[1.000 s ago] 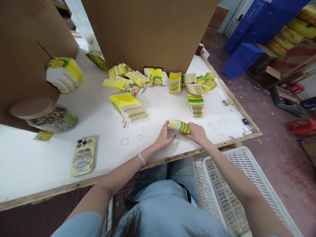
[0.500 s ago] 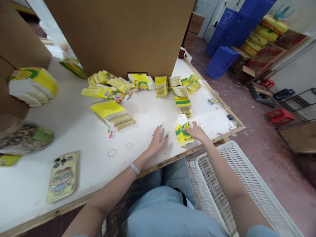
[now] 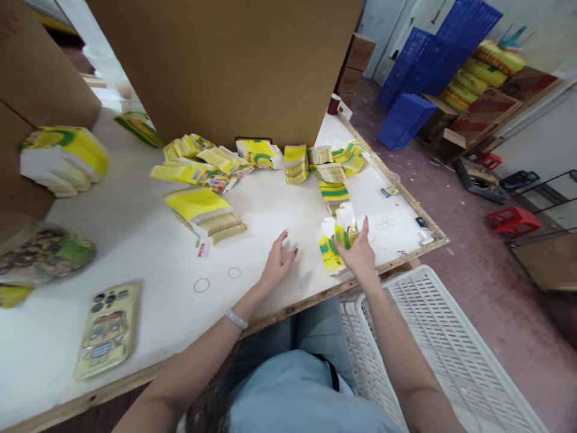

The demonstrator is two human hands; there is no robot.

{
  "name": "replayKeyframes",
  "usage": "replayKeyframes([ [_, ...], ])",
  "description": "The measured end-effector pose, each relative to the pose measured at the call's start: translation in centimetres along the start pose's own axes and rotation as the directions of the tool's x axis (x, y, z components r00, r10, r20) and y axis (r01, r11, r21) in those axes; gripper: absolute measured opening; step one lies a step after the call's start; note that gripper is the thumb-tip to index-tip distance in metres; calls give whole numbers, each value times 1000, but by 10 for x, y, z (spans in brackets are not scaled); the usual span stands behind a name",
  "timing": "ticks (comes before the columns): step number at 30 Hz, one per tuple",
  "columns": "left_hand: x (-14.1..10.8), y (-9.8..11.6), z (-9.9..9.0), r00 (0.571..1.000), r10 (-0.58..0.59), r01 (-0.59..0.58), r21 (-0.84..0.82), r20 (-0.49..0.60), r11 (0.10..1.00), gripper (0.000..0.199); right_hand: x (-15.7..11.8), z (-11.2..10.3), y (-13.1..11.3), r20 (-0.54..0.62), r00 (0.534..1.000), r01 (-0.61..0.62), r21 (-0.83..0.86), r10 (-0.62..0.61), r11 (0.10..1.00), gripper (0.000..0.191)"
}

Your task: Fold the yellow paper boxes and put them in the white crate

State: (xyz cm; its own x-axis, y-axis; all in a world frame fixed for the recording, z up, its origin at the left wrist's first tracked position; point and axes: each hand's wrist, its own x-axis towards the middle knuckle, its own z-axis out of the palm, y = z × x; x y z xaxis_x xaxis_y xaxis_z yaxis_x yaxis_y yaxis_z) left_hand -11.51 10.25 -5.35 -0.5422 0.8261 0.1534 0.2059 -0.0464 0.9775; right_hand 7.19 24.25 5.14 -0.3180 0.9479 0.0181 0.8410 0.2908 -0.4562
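Presently I list: yellow-green flat cardboard cartons (image 3: 331, 255); right hand (image 3: 360, 255) touching, grip I cannot tell; left hand (image 3: 274, 264) spread, left of cartons.

I note the jar (image 3: 47, 249) cut off at left. The right hand (image 3: 360, 257) partly hides the yellow-green cartons (image 3: 330, 257). I cannot read the small blue packet (image 3: 389, 191).

One camera, worn on the head, looks forward and down from just above the person's lap (image 3: 311, 325) across the table (image 3: 274, 207).
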Motion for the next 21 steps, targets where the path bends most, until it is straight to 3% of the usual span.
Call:
replayKeyframes([
  [2,-7,21,1,997,62,-60,-51,38,997,78,-25,-5,-4,-64,998,38,153,-28,988,114],
  [4,-21,43,6,980,111,-76,-207,164,975,94,-61,-3,-10,1,989,140,360,-151,922,115],
  [7,-51,61,20,897,72,167,-484,436,859,99,-118,2,-13,180,906,208,600,-383,772,103],
  [9,-75,62,27,847,-24,378,-568,532,731,84,-140,-7,-6,333,828,164,624,-450,764,97],
  [12,-108,60,24,779,-157,564,-570,606,597,64,-137,-35,14,613,658,73,526,-437,848,82],
  [13,-115,61,20,747,-166,604,-553,643,574,61,-129,-45,20,619,676,72,485,-400,872,71],
  [15,-123,67,13,698,-150,647,-527,700,551,65,-110,-56,28,462,805,138,466,-373,874,59],
  [16,-124,71,10,684,-146,659,-519,715,545,68,-101,-58,28,375,832,200,484,-408,852,60],
  [17,-123,75,9,673,-149,667,-507,725,545,69,-92,-56,27,322,819,270,514,-475,814,64],
  [21,-118,84,15,620,-157,677,-424,768,602,71,-73,-37,13,390,575,453,580,-719,677,73],
])
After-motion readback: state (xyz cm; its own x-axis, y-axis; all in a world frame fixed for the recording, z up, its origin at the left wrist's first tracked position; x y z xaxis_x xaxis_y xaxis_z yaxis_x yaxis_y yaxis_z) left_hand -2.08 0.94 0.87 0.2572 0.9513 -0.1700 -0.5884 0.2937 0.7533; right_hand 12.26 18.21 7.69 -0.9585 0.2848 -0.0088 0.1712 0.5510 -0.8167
